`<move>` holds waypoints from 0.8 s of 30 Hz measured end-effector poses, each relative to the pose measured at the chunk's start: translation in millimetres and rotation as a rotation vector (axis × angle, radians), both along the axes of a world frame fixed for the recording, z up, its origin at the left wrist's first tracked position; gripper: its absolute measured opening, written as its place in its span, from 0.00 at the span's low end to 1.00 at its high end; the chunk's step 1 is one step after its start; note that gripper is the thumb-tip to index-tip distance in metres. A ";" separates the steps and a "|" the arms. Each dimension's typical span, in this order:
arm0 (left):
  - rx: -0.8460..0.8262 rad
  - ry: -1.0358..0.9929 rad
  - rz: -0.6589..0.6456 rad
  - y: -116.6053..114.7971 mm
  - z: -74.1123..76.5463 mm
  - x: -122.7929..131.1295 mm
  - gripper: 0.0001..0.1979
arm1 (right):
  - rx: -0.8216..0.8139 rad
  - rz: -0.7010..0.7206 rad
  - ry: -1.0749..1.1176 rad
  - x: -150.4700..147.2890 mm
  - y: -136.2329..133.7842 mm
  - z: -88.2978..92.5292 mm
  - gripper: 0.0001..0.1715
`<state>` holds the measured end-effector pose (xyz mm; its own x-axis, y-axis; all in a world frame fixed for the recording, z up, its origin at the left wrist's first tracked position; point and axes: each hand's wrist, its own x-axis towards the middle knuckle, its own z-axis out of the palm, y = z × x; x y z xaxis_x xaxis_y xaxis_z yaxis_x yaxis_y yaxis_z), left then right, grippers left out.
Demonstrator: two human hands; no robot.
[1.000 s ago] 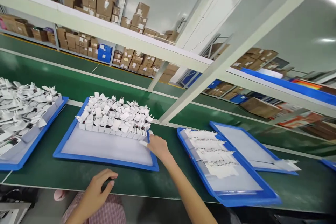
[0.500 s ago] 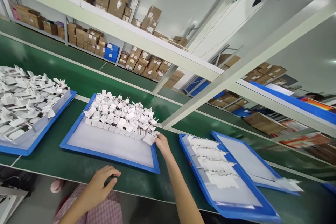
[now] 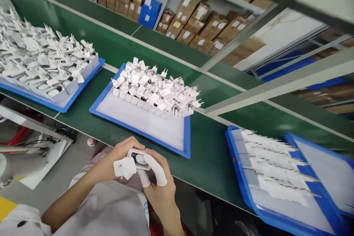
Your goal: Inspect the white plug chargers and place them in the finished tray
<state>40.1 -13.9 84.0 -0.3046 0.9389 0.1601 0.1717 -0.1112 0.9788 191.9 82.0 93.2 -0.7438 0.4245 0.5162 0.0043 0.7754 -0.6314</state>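
Both my hands meet close to my body, below the table's front edge. My left hand (image 3: pixel 117 156) and my right hand (image 3: pixel 157 182) are closed together on a small white plug adapter (image 3: pixel 129 162) with a dark opening facing up. White finger cots cover my right thumb and forefinger. Just beyond them lies a blue tray (image 3: pixel 138 127) with a white liner, and a heap of white plug adapters (image 3: pixel 156 90) fills its far half.
A second blue tray (image 3: pixel 30 94) piled with white adapters sits at the left. At the right, a blue tray (image 3: pixel 276 210) holds rows of white parts. The green table (image 3: pixel 210 151) runs across. Shelves of cardboard boxes (image 3: pixel 193 18) stand behind.
My right hand has left the adapter heap and come back to my body with one adapter. My left hand lifted off the table edge to join it. The view tilted down.
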 end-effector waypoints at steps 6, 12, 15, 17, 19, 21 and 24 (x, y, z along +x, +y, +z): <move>-0.001 0.040 -0.003 -11.3 7.9 16.8 0.16 | 0.062 -0.133 0.037 14.1 -14.0 1.8 0.26; -0.047 0.171 0.002 -9.4 8.4 21.3 0.21 | 0.147 -0.125 -0.149 18.1 -9.3 9.5 0.25; -0.072 0.224 0.013 -7.1 1.0 19.9 0.23 | 0.202 -0.083 -0.177 16.9 -2.8 5.3 0.25; -0.050 0.249 0.013 -5.4 -3.8 18.4 0.23 | 0.173 -0.063 -0.161 16.1 -1.4 -0.4 0.24; -0.048 0.239 0.002 -4.1 -6.0 17.4 0.23 | 0.080 -0.065 -0.142 16.3 -3.4 -6.1 0.23; -0.074 0.204 -0.018 -3.8 -5.2 17.8 0.22 | -0.013 -0.094 -0.120 17.2 -7.3 -10.0 0.23; -0.126 0.186 -0.021 -4.5 -1.6 20.5 0.19 | -0.052 -0.126 -0.114 17.8 -10.7 -11.3 0.23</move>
<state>60.6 -18.4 82.4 -0.2607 0.9609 0.0930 0.3493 0.0041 0.9370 209.7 71.3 81.9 -0.7354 0.5420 0.4067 0.1732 0.7306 -0.6605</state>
